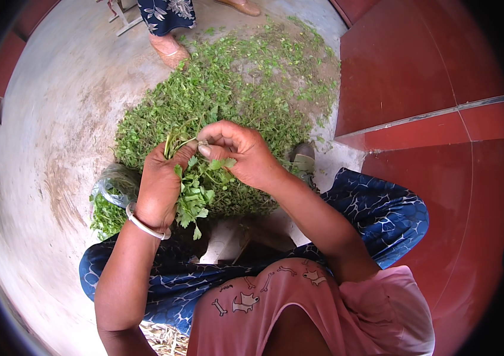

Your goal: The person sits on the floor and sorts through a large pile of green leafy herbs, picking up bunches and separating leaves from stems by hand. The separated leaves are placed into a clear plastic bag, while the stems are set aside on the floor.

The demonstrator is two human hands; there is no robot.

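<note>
My left hand (pixel 163 178) is closed round a small bunch of leafy green herb stems, which look like celery or parsley. The leaves (pixel 193 199) hang below the fist, and cut-looking stem ends (pixel 173 142) stick out above it. Close by on the right, my right hand (pixel 237 151) pinches a thin stem from the same bunch between thumb and forefinger. A white bangle (pixel 145 224) circles my left wrist. Beneath both hands spreads a wide heap of loose green leaves and stems (pixel 204 89) on the floor.
Beside my left knee lies a clear plastic bag (pixel 115 185) with greens near it. At the top, another person's foot in a tan shoe (pixel 170 52) touches the heap's edge. A red tiled wall (pixel 400 65) rises on the right. Pale concrete floor (pixel 56 142) extends left.
</note>
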